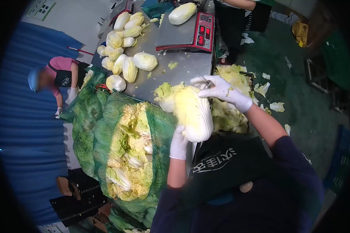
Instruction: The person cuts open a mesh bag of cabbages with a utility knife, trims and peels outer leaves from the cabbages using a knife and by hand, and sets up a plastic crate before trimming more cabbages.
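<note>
A large napa cabbage (196, 118), pale yellow leaves with a white base, is held up over the table's edge in front of my apron. My gloved left hand (179, 144) grips it low on its left side, near the white base. At the upper end, my gloved right hand (221, 91) has its fingers curled in a pinch. Something small and greyish shows between those fingers, too unclear to name. Loose yellow-green leaves (163, 92) stick out at the cabbage's left.
Several cabbages (130, 70) lie on the metal table (182, 64). A red scale (204, 33) bears another cabbage (182, 13). A green mesh sack (161, 143) of cabbages stands at left, a leaf-filled bin (231, 116) at right. A co-worker (64, 73) bends over sacks.
</note>
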A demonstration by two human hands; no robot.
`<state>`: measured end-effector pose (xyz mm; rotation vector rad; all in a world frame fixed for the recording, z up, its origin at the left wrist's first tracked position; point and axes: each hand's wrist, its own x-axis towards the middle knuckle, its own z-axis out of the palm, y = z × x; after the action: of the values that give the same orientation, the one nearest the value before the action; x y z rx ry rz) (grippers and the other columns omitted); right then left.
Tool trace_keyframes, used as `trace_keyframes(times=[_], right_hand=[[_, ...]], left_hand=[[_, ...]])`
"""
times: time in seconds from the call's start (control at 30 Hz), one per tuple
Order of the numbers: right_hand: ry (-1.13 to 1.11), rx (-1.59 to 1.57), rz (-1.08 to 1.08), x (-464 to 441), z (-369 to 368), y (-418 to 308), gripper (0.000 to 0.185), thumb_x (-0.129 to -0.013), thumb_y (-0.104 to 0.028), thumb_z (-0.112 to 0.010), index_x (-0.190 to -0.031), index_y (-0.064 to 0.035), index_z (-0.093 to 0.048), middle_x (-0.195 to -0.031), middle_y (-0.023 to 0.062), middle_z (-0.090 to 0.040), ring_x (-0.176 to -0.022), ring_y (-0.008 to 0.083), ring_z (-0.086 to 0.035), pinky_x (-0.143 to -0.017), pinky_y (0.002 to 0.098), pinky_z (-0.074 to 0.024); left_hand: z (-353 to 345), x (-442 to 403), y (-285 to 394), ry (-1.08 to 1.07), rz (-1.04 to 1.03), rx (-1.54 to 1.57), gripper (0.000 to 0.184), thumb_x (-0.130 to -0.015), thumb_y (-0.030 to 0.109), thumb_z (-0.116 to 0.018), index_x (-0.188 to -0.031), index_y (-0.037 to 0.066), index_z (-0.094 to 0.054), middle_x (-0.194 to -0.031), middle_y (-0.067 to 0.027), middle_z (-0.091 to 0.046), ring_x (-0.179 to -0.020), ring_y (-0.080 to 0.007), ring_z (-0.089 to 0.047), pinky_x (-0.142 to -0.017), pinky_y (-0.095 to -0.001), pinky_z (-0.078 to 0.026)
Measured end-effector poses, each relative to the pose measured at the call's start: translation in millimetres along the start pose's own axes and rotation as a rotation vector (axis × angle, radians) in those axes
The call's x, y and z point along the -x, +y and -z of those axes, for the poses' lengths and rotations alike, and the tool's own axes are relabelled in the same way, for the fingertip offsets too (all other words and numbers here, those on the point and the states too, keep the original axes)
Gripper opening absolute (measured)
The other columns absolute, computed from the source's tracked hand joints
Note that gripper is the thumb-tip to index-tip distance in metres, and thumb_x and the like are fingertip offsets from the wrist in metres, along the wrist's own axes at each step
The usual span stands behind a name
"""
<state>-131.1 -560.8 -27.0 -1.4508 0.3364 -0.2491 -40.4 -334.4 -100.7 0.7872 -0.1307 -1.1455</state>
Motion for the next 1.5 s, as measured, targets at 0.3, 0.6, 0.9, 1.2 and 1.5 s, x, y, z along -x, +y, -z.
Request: trace_keyframes(times=[0.3,0.6,0.9,1.2,1.5], right_hand=[[-0.052,-0.001,0.035,-5,6,4,0.035,-0.072,-0.009,-0.076,-0.105,-0.0041,-0.065,-0.082,-0.0028,-0.061,-0.074,0.0042,-0.054,-0.070,0.0204,-0.0454],[-0.100,-0.092,-0.086,-4,10,18,0.021,-0.067,-0.012,-0.080,-0.080,-0.0060,-0.065,-0.069,-0.0023,-0.059,-0.063,0.0035,-0.052,-0.059,0.0194,-0.0399],[-0.073,-0.089,-0.165,4,10,27,0.029,-0.065,-0.008,-0.081,-0.089,-0.0046,-0.066,-0.075,-0.0017,-0.060,-0.067,0.0047,-0.054,-0.060,0.0195,-0.0427],[0.001,-0.083,-0.125,14,4,18,0.020,-0.069,-0.013,-0.078,-0.083,-0.0074,-0.065,-0.069,-0.0034,-0.059,-0.060,0.0039,-0.051,-0.053,0.0189,-0.0393],[-0.011,-0.006,-0.098,27,7,11,0.020,-0.069,-0.011,-0.079,-0.082,-0.0030,-0.067,-0.068,0.0008,-0.062,-0.061,0.0057,-0.055,-0.055,0.0212,-0.0436]], left_hand=[[-17,4,29,-0.027,0.032,-0.213,0.109,-0.058,0.044,-0.082,-0.140,-0.001,-0.026,-0.136,-0.0163,-0.043,-0.121,-0.0283,-0.047,-0.103,-0.0399,-0.040],[-13,7,33,-0.080,0.091,-0.246,0.106,-0.061,0.045,-0.077,-0.137,-0.008,-0.027,-0.133,-0.0181,-0.045,-0.120,-0.0265,-0.048,-0.102,-0.0360,-0.039],[-25,6,34,-0.060,0.063,-0.241,0.105,-0.059,0.042,-0.078,-0.137,-0.008,-0.027,-0.132,-0.0183,-0.045,-0.120,-0.0276,-0.048,-0.103,-0.0373,-0.039],[-11,13,25,-0.068,0.048,-0.287,0.110,-0.059,0.043,-0.080,-0.142,0.000,-0.023,-0.139,-0.0159,-0.040,-0.126,-0.0282,-0.043,-0.106,-0.0389,-0.035],[-17,18,24,-0.108,0.000,-0.383,0.106,-0.062,0.048,-0.077,-0.137,-0.008,-0.028,-0.133,-0.0179,-0.045,-0.120,-0.0263,-0.048,-0.102,-0.0355,-0.039]])
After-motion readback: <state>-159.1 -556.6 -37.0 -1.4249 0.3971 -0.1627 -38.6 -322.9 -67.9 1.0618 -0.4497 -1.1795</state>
